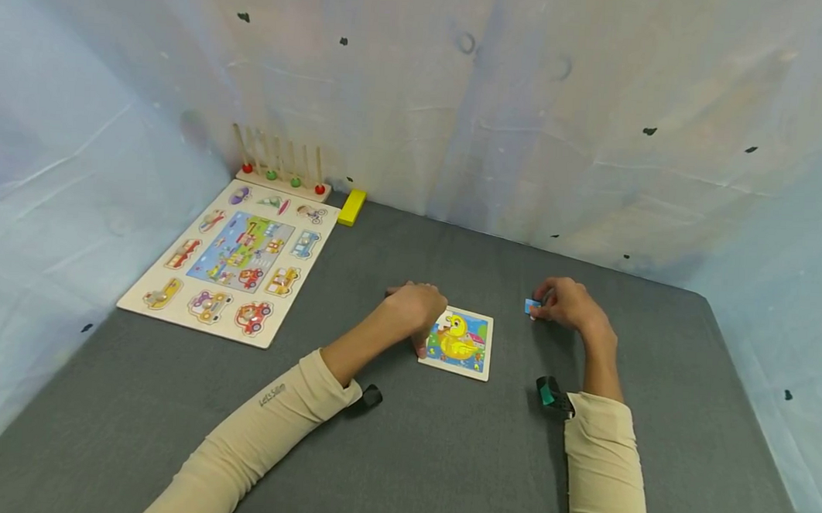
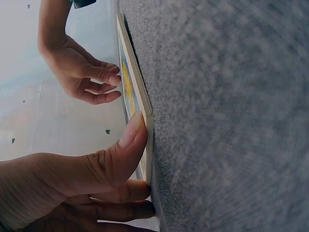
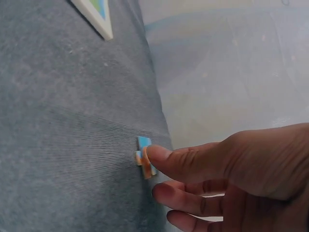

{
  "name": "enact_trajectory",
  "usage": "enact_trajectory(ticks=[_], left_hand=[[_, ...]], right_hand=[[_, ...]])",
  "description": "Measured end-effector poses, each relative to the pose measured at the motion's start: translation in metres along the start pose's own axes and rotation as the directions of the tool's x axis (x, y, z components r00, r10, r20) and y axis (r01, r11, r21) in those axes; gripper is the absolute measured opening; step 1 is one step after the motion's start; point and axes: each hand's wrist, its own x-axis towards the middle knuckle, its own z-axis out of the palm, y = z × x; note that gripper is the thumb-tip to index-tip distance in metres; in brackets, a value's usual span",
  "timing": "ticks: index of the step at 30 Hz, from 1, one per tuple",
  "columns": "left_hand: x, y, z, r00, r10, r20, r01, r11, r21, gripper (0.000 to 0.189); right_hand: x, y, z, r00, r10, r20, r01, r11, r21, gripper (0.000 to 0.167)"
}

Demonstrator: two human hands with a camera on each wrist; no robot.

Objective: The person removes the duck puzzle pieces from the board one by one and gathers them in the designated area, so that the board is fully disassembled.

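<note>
A small square wooden duck puzzle (image 1: 459, 343) lies flat on the grey table, its yellow duck on a blue background. My left hand (image 1: 414, 309) grips its left side. In the left wrist view the thumb (image 2: 131, 137) presses one edge while other fingers (image 2: 128, 191) rest at the edge round the corner. To the right of the puzzle, my right hand (image 1: 567, 303) pinches a small blue-and-orange puzzle piece (image 1: 532, 305). The right wrist view shows the thumb on this piece (image 3: 144, 158), low over the table; whether it touches the cloth I cannot tell.
At the back left lies a large wooden vehicle puzzle board (image 1: 204, 275). Behind it stands a peg rack (image 1: 282, 181) with red and green beads. A yellow block (image 1: 351, 207) sits beside them. Pale sheeting (image 1: 529, 139) walls the table's back and sides.
</note>
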Motion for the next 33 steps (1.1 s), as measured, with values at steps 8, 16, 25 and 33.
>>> enact_trajectory(ticks=[8, 16, 25, 33], left_hand=[[-0.001, 0.000, 0.000, 1.000, -0.015, 0.001, 0.015, 0.999, -0.038, 0.099], [-0.001, 0.000, -0.001, 1.000, -0.019, 0.008, 0.020, 0.999, -0.038, 0.100], [0.000, 0.000, 0.000, 1.000, -0.011, -0.015, 0.011, 1.000, -0.017, 0.097], [-0.001, 0.000, 0.001, 1.000, -0.009, -0.019, 0.009, 1.000, -0.013, 0.098]], right_hand=[[-0.005, -0.008, -0.012, 1.000, -0.007, -0.021, 0.007, 1.000, -0.019, 0.038], [-0.013, -0.029, -0.017, 0.996, -0.049, -0.069, 0.045, 0.997, -0.056, 0.037], [-0.011, -0.055, -0.016, 0.978, -0.180, -0.106, 0.173, 0.982, -0.070, 0.032], [0.000, -0.093, -0.017, 0.936, -0.318, -0.153, 0.304, 0.947, -0.103, 0.022]])
